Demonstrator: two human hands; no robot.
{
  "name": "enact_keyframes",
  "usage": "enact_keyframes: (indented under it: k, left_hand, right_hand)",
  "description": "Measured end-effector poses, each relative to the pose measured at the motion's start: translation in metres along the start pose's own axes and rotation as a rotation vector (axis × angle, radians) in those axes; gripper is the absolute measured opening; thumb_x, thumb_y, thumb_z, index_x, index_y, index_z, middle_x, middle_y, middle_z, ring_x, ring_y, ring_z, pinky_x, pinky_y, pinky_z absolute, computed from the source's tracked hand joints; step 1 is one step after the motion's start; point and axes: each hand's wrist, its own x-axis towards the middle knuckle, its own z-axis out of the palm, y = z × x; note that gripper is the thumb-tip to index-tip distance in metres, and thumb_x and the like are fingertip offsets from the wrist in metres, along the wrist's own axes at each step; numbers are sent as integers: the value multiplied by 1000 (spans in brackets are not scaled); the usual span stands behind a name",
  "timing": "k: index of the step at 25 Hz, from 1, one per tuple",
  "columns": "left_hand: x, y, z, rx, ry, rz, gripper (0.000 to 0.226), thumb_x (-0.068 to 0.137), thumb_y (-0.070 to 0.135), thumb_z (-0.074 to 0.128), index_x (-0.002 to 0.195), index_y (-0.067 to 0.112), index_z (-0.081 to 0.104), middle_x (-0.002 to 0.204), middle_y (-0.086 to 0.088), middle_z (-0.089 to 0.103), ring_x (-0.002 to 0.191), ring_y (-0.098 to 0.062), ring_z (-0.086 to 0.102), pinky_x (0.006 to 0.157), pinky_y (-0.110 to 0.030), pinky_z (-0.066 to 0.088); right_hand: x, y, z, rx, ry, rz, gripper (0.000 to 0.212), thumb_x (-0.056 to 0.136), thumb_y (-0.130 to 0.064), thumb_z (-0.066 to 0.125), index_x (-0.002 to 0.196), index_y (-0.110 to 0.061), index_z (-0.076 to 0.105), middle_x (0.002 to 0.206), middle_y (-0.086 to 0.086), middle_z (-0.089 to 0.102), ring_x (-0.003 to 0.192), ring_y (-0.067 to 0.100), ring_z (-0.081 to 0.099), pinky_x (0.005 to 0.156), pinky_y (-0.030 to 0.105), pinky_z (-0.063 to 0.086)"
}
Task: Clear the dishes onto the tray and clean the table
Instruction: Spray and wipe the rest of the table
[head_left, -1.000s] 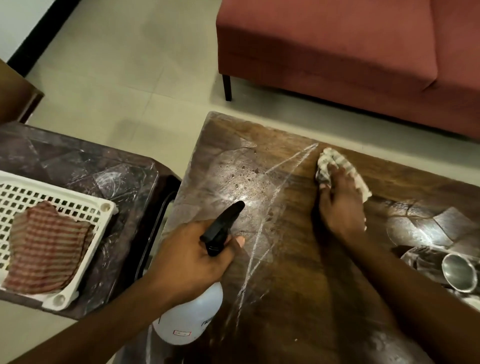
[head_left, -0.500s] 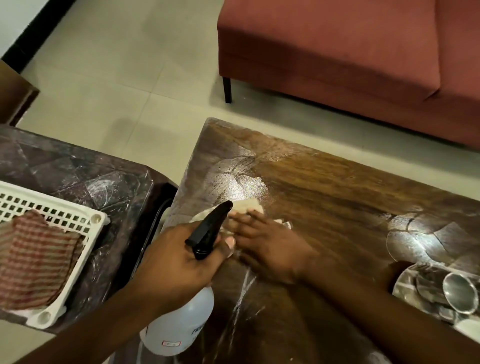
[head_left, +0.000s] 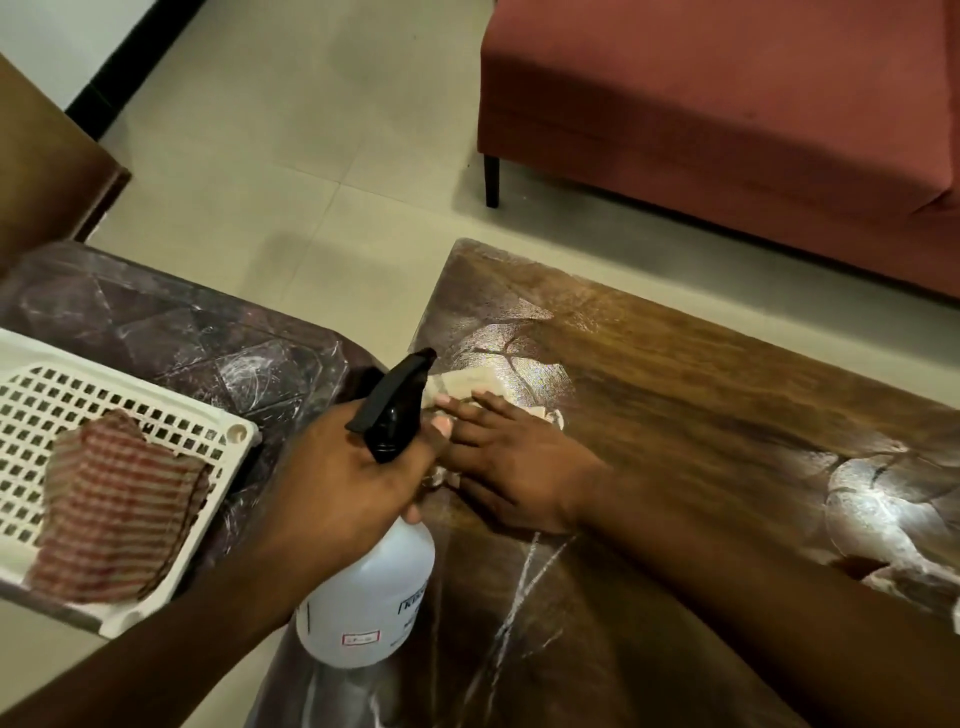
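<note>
My left hand (head_left: 337, 483) grips the neck of a white spray bottle (head_left: 369, 603) with a black trigger head, held over the near left corner of the wooden table (head_left: 701, 395). My right hand (head_left: 519, 467) lies flat on a pale cleaning cloth (head_left: 467, 387), pressing it onto the table top just right of the bottle. Most of the cloth is hidden under the fingers. The white perforated tray (head_left: 171, 415) sits on a dark side table at the left, with a red-striped cloth (head_left: 114, 504) lying in it.
A dark plastic-wrapped side table (head_left: 208, 332) stands against the wooden table's left end. A red sofa (head_left: 727, 114) runs along the far side, with tiled floor between. Wet streaks mark the table's near part. A wooden piece of furniture (head_left: 47, 161) stands at far left.
My right hand swept the cloth from the table's far middle to the left end beside the bottle, then stayed there. The steel cups at the right have left the view.
</note>
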Motion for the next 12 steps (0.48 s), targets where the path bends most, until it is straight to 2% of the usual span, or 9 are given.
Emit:
enact_keyframes:
  k: [1, 2, 4, 6, 7, 8, 9, 12]
  left_hand:
    - [0, 0, -1, 7, -16, 4, 30, 98, 47, 70, 85, 20, 76, 56, -3, 76, 58, -11, 76, 68, -23, 48]
    - [0, 0, -1, -3, -29, -1, 32, 98, 48, 69, 84, 20, 77, 57, -4, 76, 56, -11, 75, 69, -24, 47]
    - [1, -2, -3, -38, -25, -24, 35, 97, 48, 70, 82, 18, 77, 63, -6, 78, 53, -14, 75, 73, -27, 52]
    - [2, -6, -2, -64, 0, -44, 37, 96, 48, 72, 81, 15, 76, 68, -9, 80, 51, -17, 75, 79, -36, 60]
    - [3, -7, -1, -74, 15, -51, 37, 96, 48, 72, 80, 14, 74, 67, -10, 79, 52, -18, 75, 81, -37, 60]
    - [2, -8, -1, -78, 30, -64, 37, 96, 48, 73, 80, 14, 73, 64, -10, 78, 53, -18, 76, 80, -35, 59]
    - [2, -8, -1, -81, 36, -77, 36, 95, 48, 74, 82, 14, 72, 61, -10, 77, 54, -17, 76, 78, -31, 56]
    - [1, -10, -3, -33, 2, -36, 35, 95, 49, 72, 82, 16, 73, 57, -6, 76, 56, -11, 76, 71, -24, 53]
  right_hand:
    - [-3, 17, -5, -26, -36, -82, 57, 112, -43, 37, 167, -29, 28, 177, 1, 23, 166, 23, 11, 135, 48, 6]
    - [-6, 36, -11, -53, -33, -24, 58, 113, -46, 33, 168, -32, 24, 178, 0, 19, 167, 22, 8, 135, 47, 5]
    - [-6, 73, -26, -35, 132, 377, 60, 112, -49, 26, 170, -35, 17, 179, -1, 12, 166, 23, 8, 135, 51, 9]
    - [8, 93, -42, 90, 314, 811, 60, 113, -45, 30, 170, -32, 18, 179, 2, 12, 166, 27, 10, 134, 51, 9]
    - [23, 91, -44, 132, 342, 899, 59, 114, -42, 31, 170, -30, 18, 179, 3, 11, 166, 28, 8, 135, 51, 7]
    - [37, 80, -44, 129, 308, 865, 58, 114, -42, 30, 170, -29, 18, 179, 4, 11, 166, 28, 6, 135, 52, 5]
    - [48, 66, -41, 91, 239, 718, 58, 114, -42, 30, 169, -28, 19, 179, 4, 12, 166, 27, 5, 135, 53, 5]
    - [50, 27, -24, -28, -13, -17, 57, 111, -41, 31, 165, -23, 36, 176, 6, 28, 166, 26, 14, 135, 52, 7]
